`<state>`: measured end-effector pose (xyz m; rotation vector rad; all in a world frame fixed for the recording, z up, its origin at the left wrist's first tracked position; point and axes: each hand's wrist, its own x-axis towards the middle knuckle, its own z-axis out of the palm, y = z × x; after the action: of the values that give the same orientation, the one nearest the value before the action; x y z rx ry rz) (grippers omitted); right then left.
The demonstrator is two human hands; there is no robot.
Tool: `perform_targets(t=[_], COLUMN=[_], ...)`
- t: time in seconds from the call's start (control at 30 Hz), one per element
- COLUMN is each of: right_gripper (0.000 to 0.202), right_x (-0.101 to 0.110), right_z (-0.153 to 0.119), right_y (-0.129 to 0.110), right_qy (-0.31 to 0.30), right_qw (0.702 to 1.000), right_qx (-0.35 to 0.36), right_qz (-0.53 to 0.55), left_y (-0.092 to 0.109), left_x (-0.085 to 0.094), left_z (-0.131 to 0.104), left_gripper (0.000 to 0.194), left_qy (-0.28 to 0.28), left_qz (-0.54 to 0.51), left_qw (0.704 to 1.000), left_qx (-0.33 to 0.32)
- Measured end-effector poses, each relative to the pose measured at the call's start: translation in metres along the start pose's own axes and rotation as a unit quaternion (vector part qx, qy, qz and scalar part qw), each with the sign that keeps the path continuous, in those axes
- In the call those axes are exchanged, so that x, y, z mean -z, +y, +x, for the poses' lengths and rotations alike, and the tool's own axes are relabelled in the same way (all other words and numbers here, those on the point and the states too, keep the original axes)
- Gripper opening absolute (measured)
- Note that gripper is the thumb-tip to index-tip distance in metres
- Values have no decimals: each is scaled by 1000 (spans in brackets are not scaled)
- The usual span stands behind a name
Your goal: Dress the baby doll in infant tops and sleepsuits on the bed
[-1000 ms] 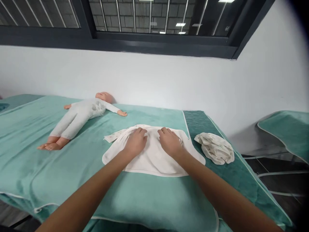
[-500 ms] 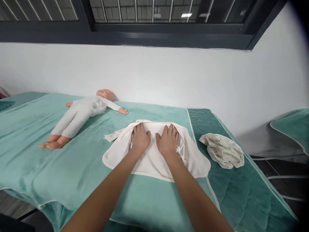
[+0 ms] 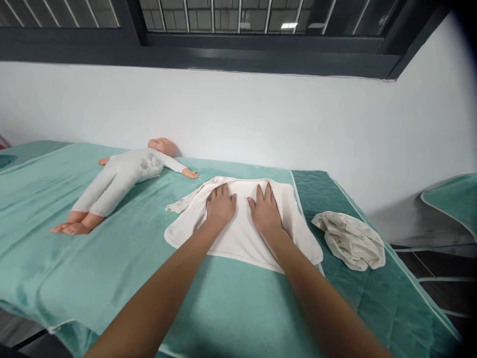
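Observation:
A white baby garment (image 3: 246,243) lies spread on the green bed cover, its rounded lower edge towards me. A patterned sleeve (image 3: 182,204) sticks out at its left. My left hand (image 3: 222,205) rests on the cloth near the far left edge, fingers stretched out and partly under a fold. Beside it, my right hand (image 3: 265,208) lies flat on the garment with its fingers spread. Neither hand is gripping the cloth. To the left, a baby doll (image 3: 126,171) in a white suit lies on its back, apart from both hands.
A crumpled, patterned white cloth (image 3: 352,238) sits on the dark green quilted mat (image 3: 372,298) at the right. The light green cover (image 3: 122,278) spans the bed. Behind are a white wall (image 3: 242,119) and a barred window (image 3: 238,49).
My right hand has come out from under the garment's right fold and now lies on top, fingers spread. The right side of the cloth looks flatter. My left hand has shifted slightly.

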<state>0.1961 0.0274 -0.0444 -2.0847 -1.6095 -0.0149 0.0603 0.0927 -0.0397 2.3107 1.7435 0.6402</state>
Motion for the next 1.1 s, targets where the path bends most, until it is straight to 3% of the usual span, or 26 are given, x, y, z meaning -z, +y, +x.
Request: perform_targets(t=[0.27,0.5,0.83,0.93,1.1], right_gripper=[64,68,74,75,70], right_x=[-16,-20,-22,-26,-29], right_z=[29,26,34,34,30], right_y=[21,22,24,25,26], right_qy=[-37,-6,-140,-140,-90], right_qw=[999,1000,989,989,996], right_qx=[1,1,-52,-48,-10], right_qz=[-14,18,13,10,-5], left_y=[-3,3,-4,-4,-4], left_x=[-15,-13,-17,-17,-15], left_z=[18,10,20,20,18], left_gripper=[60,57,61,62,62], left_qy=[3,70,-57,-61,-59], left_qz=[97,127,97,96,82], left_qw=[995,989,994,993,995], left_qx=[-9,-28,-3,1,-4])
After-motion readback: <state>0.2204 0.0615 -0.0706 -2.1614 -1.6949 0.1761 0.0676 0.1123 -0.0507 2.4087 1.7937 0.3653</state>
